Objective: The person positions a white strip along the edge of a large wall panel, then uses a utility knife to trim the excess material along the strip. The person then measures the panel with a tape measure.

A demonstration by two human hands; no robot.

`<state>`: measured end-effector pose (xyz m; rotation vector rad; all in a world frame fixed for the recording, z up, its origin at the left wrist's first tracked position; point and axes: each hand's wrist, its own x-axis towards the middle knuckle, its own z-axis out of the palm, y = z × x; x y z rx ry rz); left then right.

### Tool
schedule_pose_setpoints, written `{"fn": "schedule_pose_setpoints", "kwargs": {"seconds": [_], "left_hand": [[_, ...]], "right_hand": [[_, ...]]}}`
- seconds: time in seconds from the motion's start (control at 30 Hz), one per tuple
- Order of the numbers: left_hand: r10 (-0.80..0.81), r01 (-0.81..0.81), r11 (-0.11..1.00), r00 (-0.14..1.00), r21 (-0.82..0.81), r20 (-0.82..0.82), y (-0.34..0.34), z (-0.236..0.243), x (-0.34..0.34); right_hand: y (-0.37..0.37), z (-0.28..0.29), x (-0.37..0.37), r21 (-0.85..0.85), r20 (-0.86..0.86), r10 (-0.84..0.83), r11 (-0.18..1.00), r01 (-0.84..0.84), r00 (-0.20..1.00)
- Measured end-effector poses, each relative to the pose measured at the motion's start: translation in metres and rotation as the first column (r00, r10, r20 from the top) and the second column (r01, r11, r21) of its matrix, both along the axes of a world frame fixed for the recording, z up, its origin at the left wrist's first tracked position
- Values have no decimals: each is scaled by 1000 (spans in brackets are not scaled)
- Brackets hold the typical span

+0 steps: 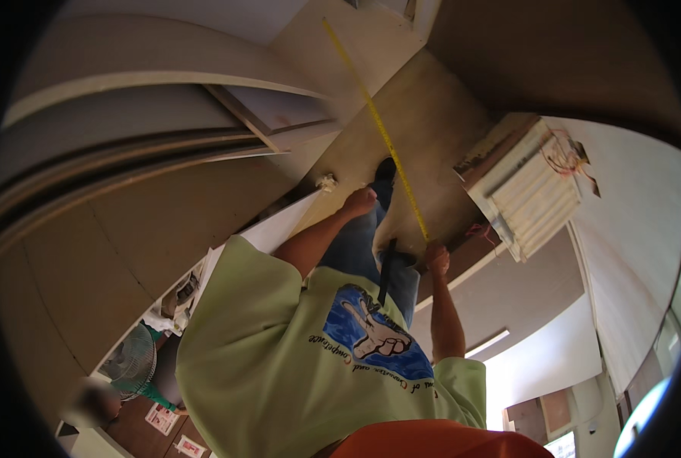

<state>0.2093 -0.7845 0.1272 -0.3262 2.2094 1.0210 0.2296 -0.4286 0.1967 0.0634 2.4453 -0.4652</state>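
Note:
A yellow measuring tape (pixel 391 146) stretches out long and straight, from the far floor back to my right hand (pixel 436 259). The fingers of that hand are closed around its near end; any case is hidden inside the grip. My left hand (pixel 359 201) is curled closed above my jeans, to the left of the tape and apart from it. What it holds, if anything, is out of sight. One dark shoe (pixel 385 169) shows beside the tape.
Long boards and frames (pixel 157 145) lean at the left. A pale ribbed box (pixel 531 191) with loose wires (pixel 568 159) stands at the right. Behind at lower left are a fan (pixel 130 362) and a blurred person (pixel 94 403). A crumpled pale scrap (pixel 326 182) lies near my left hand.

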Motion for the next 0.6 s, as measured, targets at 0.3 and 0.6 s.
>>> {"fn": "schedule_pose_setpoints", "kwargs": {"seconds": [0.3,0.6], "left_hand": [[-78,73,975,997,-211,-14,5,10,-11],[37,-25,980,998,-197,55,8,-7,-27]], "right_hand": [[-91,-203,-159,123,61,378,915,-383,924],[-140,-356,-241,99,280,231,958,-268,932]]}}
